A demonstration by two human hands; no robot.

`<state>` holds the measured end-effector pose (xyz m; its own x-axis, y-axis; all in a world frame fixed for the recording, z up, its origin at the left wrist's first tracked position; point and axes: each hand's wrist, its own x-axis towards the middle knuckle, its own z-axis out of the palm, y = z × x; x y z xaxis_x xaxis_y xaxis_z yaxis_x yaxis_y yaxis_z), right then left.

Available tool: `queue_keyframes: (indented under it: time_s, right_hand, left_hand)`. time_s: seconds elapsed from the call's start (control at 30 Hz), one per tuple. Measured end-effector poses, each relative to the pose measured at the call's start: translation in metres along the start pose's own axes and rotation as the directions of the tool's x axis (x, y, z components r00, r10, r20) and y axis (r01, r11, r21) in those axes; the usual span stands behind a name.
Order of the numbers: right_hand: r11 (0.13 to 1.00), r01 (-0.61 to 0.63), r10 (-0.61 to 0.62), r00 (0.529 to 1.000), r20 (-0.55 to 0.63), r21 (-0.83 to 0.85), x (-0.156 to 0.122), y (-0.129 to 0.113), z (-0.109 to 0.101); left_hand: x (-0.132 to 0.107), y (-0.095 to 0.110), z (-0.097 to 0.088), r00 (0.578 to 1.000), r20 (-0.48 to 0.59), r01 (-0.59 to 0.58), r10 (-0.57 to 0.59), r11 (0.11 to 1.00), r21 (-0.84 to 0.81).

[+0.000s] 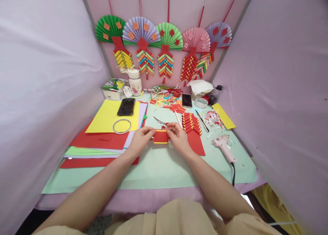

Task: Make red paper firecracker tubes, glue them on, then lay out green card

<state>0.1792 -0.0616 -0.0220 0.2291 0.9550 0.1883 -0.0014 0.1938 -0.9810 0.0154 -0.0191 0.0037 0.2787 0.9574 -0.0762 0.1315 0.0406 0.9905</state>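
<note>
Beige clothing [184, 218], two hands [178, 137], one card [161, 137]

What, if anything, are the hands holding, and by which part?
Yellow-edged red paper, pinched near its upper left corner by the left hand, upper right by the right hand.

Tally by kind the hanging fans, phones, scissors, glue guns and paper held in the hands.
Hanging fans: 5
Phones: 2
Scissors: 1
Glue gun: 1
Yellow-edged red paper, between left hand and right hand: 1
Total: 10
</note>
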Motion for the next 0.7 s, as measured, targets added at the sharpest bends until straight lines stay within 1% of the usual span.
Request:
queue_keyframes:
  time_s: [0.13,0.23,0.33,0.4,0.5,0.57,0.7]
  right_hand:
    - [0.996,-0.045,0.045,0.999,0.007,0.076,0.0003,-0.0021,0.0008]
    - [0.994,-0.044,0.045,0.999,-0.001,0.097,0.0013,-0.0041,0.0]
    - [0.994,-0.035,0.034,0.999,0.014,0.101,0.0016,-0.0051,-0.0008]
    - [0.997,-0.037,0.036,0.999,0.025,0.07,0.0008,-0.005,-0.0003]
    - [1.0,-0.016,0.017,0.997,0.073,-0.016,-0.0012,-0.0032,0.0014]
    - [0.999,0.001,0.003,0.996,0.089,-0.04,-0.0018,-0.0009,0.002]
    - [0.998,-0.02,0.018,0.999,0.045,0.051,0.0003,0.0036,0.0009]
  left_hand:
    - [0.0013,-0.0012,-0.0017,1.0,-0.019,0.009,-0.01,0.999,-0.037]
    - [0.0046,-0.0045,-0.0046,0.998,-0.056,-0.008,0.003,0.995,-0.1]
    - [0.0078,-0.0062,-0.0066,0.995,-0.102,-0.041,0.019,0.975,-0.217]
    - [0.0085,-0.005,-0.0065,0.993,-0.119,-0.043,0.005,0.946,-0.32]
    - [0.0073,-0.0012,-0.0046,0.994,-0.101,-0.012,-0.036,0.898,-0.44]
    - [0.006,0.0009,-0.0029,0.996,-0.072,0.019,-0.06,0.883,-0.47]
    - [0.0041,0.0023,-0.0005,0.996,-0.013,0.076,-0.093,0.878,-0.472]
